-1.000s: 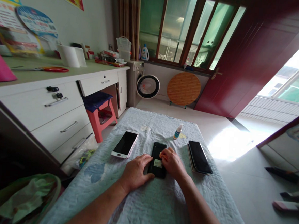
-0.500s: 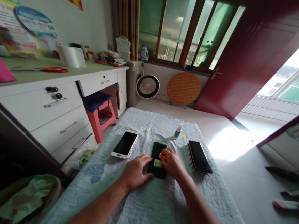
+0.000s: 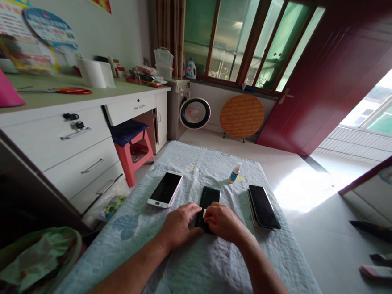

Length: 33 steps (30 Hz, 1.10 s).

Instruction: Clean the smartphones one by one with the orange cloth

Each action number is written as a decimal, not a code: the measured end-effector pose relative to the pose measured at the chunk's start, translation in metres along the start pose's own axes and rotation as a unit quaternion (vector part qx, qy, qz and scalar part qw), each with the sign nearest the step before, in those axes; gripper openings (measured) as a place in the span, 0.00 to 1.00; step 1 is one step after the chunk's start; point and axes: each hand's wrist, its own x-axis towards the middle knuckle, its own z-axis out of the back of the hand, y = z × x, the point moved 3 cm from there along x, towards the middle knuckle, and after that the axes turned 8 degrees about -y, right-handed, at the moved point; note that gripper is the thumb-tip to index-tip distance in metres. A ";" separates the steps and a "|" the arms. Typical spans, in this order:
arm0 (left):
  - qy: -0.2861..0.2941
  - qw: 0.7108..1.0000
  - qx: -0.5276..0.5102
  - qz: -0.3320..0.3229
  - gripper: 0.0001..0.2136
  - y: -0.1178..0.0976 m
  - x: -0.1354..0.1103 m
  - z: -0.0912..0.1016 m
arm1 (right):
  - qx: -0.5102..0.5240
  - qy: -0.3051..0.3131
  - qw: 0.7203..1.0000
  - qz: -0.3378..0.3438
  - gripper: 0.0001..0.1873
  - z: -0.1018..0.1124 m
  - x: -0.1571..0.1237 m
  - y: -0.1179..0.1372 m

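Note:
A black phone [image 3: 210, 196] lies face up in the middle of a table covered with a pale blue quilted cloth [image 3: 190, 272]. My left hand [image 3: 178, 225] rests on the phone's left edge, fingers curled against it. My right hand [image 3: 223, 222] covers the phone's near half, fingertips pinched on a small pale piece [image 3: 204, 213] on the screen. A white-framed phone [image 3: 165, 189] lies to the left. A dark phone [image 3: 264, 206] lies to the right. A small white dropper bottle [image 3: 234, 173] stands behind them.
A white desk with drawers [image 3: 72, 143] runs along the left, with a pink stool [image 3: 131, 149] under it. A green bag [image 3: 30, 261] sits at the lower left. A washing machine [image 3: 190, 111] and a round wooden board [image 3: 241, 116] stand at the far wall. A red door [image 3: 328, 75] is open.
My right hand has slid back toward me along the black phone, covering its near half. My left hand stays on the phone's left edge.

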 end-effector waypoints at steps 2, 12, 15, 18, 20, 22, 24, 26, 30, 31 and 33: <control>0.001 1.000 0.000 -0.003 0.25 0.000 0.000 0.000 | 0.015 0.027 0.999 0.005 0.09 -0.001 -0.001 0.004; 0.007 1.000 0.008 -0.008 0.24 -0.004 0.000 0.002 | 0.007 -0.055 0.998 -0.005 0.09 -0.001 0.007 -0.009; 0.007 1.000 0.017 -0.006 0.24 -0.004 0.000 0.002 | -0.015 -0.107 0.994 -0.023 0.07 -0.001 0.013 -0.020; 0.009 1.000 0.024 0.000 0.24 -0.003 -0.001 0.000 | -0.040 -0.145 0.988 -0.044 0.08 0.000 0.017 -0.028; 0.010 1.000 0.023 0.001 0.25 -0.002 0.000 0.000 | -0.053 -0.152 0.986 -0.046 0.09 0.001 0.017 -0.027; 0.009 1.000 0.020 0.001 0.25 -0.001 0.000 -0.001 | -0.059 -0.149 0.987 -0.031 0.10 0.001 0.016 -0.022; 0.009 1.000 0.016 0.001 0.24 -0.002 0.000 0.000 | -0.053 -0.140 0.989 -0.003 0.10 -0.001 0.013 -0.014; 0.013 1.000 0.011 -0.002 0.24 -0.003 0.001 0.001 | -0.037 -0.124 0.991 0.025 0.13 -0.004 0.010 -0.005; 0.016 1.000 -0.002 -0.014 0.25 -0.007 0.001 0.003 | -0.014 -0.104 0.994 0.044 0.16 -0.010 0.008 0.001; 0.015 1.000 -0.002 -0.015 0.25 -0.008 0.001 0.003 | -0.014 -0.106 0.993 0.041 0.16 -0.010 0.008 0.000; 0.016 1.000 0.005 -0.014 0.24 -0.008 0.000 0.003 | -0.022 -0.117 0.992 0.031 0.15 -0.010 0.010 -0.005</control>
